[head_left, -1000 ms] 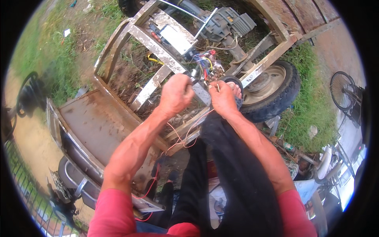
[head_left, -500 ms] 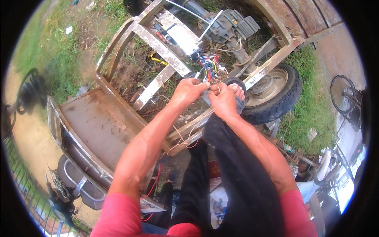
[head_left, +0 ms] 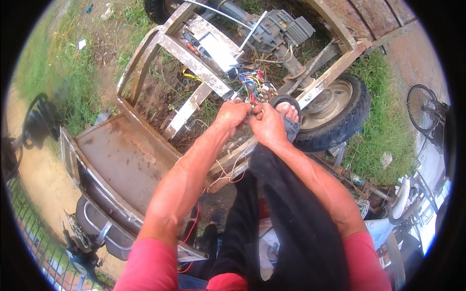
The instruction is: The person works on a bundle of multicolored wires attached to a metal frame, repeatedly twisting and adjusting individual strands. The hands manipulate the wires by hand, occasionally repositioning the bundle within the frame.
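Observation:
My left hand (head_left: 233, 115) and my right hand (head_left: 268, 125) meet in front of me, their fingers closed in a pinch on thin wire, with the fingertips almost touching. Just beyond them spreads a tangled bundle of coloured wires (head_left: 253, 81), red, blue, yellow and white, some ending in connectors. The exact wire ends between my fingers are partly hidden. A white-topped box (head_left: 218, 51) sits in the frame past the bundle. Loose pale orange wire (head_left: 224, 169) trails below my hands over a frame bar. My sandalled foot (head_left: 287, 112) rests right beside my right hand.
A rusty metal vehicle frame (head_left: 189, 110) surrounds the work, with a grey motor and axle housing (head_left: 276, 31) beyond and a tyred wheel (head_left: 335, 114) to the right. A brown metal floor panel (head_left: 124, 153) lies left. A bicycle (head_left: 422, 109) stands far right.
Both hands have drawn a little closer together and shifted slightly left, the right one turning inward. The view has shifted slightly; a red connector now shows just above my fingertips.

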Tool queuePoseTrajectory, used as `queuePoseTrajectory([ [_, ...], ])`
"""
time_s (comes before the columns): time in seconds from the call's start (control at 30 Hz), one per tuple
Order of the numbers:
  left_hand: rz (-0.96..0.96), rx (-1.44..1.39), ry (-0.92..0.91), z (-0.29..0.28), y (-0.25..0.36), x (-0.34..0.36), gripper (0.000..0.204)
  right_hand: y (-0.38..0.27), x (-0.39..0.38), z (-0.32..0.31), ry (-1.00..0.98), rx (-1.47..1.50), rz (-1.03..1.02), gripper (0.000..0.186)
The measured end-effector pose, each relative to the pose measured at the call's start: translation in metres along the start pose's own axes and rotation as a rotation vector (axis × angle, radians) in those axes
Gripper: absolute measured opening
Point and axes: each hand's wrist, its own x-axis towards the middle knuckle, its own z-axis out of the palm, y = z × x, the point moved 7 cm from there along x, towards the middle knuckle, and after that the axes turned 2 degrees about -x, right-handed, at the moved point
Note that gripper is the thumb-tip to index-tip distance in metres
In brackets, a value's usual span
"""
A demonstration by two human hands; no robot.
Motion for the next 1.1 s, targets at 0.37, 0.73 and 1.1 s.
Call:
queuePoseTrajectory([
  [0.37, 0.006, -0.506, 0.003, 0.007, -0.045, -0.004, 0.013, -0.008, -0.009, 0.000, -0.048, -0.077, -0.046, 0.025],
  [0.73, 0.078, -0.415, -0.003, -0.004, -0.049, -0.009, 0.005, -0.003, -0.007, 0.005, -0.135, -0.108, -0.110, 0.034],
  [1.1, -0.067, -0.393, -0.198, 0.011, -0.039, 0.000, 0.007, 0.027, 0.002, 0.006, -0.388, 0.375, 0.158, 0.033],
])
